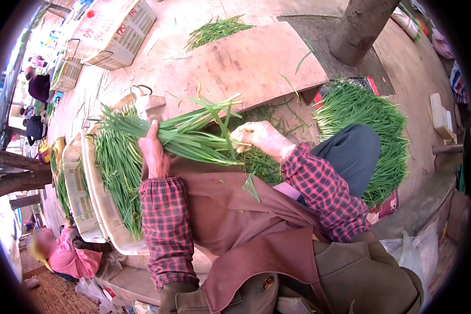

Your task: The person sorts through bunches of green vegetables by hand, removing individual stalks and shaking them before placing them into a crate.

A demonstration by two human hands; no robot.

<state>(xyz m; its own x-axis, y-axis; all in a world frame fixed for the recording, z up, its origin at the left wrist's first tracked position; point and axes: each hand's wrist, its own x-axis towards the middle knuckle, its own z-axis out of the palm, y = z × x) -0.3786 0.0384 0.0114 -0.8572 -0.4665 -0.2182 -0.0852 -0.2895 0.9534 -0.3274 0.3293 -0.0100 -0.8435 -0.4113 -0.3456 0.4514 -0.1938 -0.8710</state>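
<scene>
A loose bunch of green garlic chives (193,137) lies across my lap, its pale stem ends toward the right. My left hand (156,150) is closed round its leafy part, with the thumb on top. At the stem ends my right hand (260,137) has its fingers pinched together on chive stalks; the fingertips are partly hidden. A pale plastic crate (96,196) stands beside my left arm with more chives (118,167) in it. Loose leaves and scraps (264,166) lie below my right hand, and a few cling to my brown apron (209,191).
A wooden board (256,60) lies ahead, with chives (217,31) behind it. A large chive heap (363,131) sits right of my knee. Beyond are a tree trunk (360,34) and white crates (125,39). A person in pink (73,255) is at lower left.
</scene>
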